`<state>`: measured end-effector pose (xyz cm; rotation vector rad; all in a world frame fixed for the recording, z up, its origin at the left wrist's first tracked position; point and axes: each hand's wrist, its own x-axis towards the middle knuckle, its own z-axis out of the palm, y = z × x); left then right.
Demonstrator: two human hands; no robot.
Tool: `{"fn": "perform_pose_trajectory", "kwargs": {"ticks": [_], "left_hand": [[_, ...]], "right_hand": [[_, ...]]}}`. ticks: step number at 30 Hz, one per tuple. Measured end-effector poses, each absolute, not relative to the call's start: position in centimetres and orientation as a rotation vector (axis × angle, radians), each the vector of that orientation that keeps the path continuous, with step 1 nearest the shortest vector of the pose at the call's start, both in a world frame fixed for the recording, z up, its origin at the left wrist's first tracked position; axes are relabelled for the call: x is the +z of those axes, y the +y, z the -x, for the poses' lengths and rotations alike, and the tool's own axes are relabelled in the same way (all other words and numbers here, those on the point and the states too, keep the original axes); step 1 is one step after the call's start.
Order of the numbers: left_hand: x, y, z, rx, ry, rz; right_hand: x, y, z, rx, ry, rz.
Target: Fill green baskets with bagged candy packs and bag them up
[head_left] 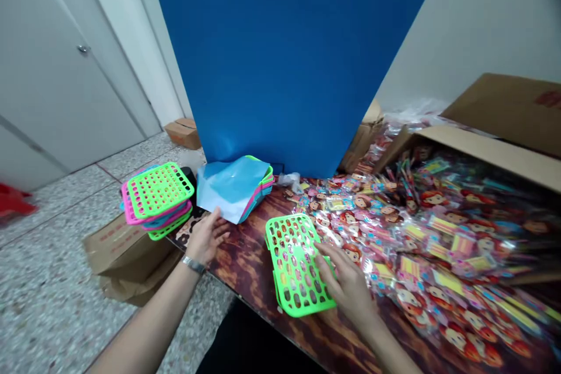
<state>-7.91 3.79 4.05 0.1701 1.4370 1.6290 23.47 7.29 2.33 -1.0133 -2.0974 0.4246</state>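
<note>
My left grip (211, 238), half-spread and empty, meets the blue sheet (236, 184); my right grip (326, 263), slack, overlies the green basket (298, 253) on the table (248, 260). A careless push could slide it into the packets (412, 251).

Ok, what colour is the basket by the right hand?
Bright green basket, seen in the head view.

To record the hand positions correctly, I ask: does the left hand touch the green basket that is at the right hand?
No, brown tabletop shows between the left hand and the green basket.
</note>
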Motion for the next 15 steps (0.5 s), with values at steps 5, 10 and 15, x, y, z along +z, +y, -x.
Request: {"fn": "perform_pose_trajectory", "kwargs": {"ticks": [5, 10, 15], "left_hand": [[4.9, 4.9, 7.5, 1.612, 1.432, -0.226], [4.9, 5.2, 7.6, 1.591, 1.458, -0.269], [4.9, 5.5, 7.9, 1.574, 1.454, -0.273]], "right_hand": [[5.7, 10.9, -16.4, 0.424, -2.272, 0.696], [7.1, 16.5, -9.0, 0.282, -2.491, 0.660], [7.2, 20.4, -4.6, 0.276, -2.706, 0.683]]}}
